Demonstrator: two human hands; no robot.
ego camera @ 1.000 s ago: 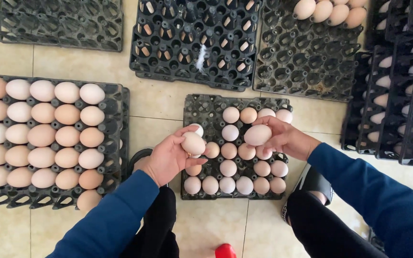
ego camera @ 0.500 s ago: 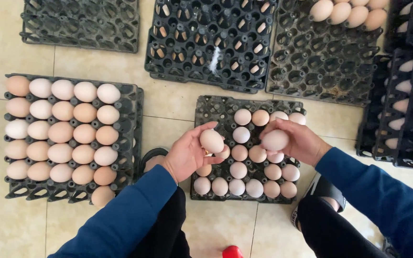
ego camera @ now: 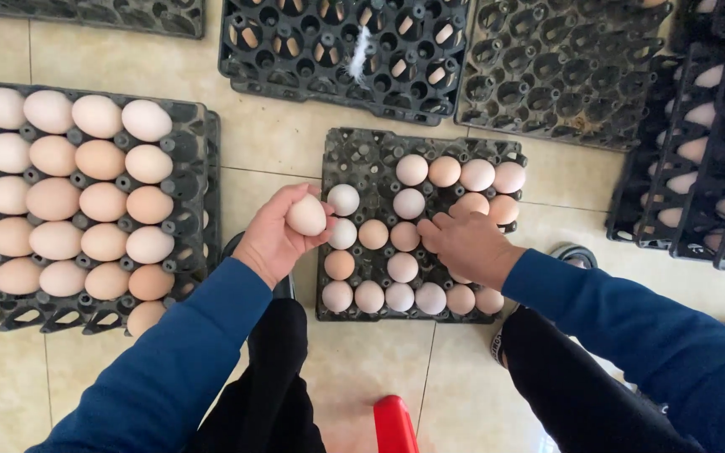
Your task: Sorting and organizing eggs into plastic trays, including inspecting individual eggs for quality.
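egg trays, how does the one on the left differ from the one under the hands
The left tray is nearly full, its eggs in neat rows; the middle tray has bare cups along its top left. The left tray runs past the picture's edge; the middle tray shows whole. The left hand holds an egg beside the middle tray, and the right hand rests on its eggs. Both are dark and on the tiled floor.

The right hand (ego camera: pixel 463 243) covers whatever egg lies under its palm; left of the left hand (ego camera: pixel 274 239), the full tray (ego camera: pixel 195 126) runs off-frame.
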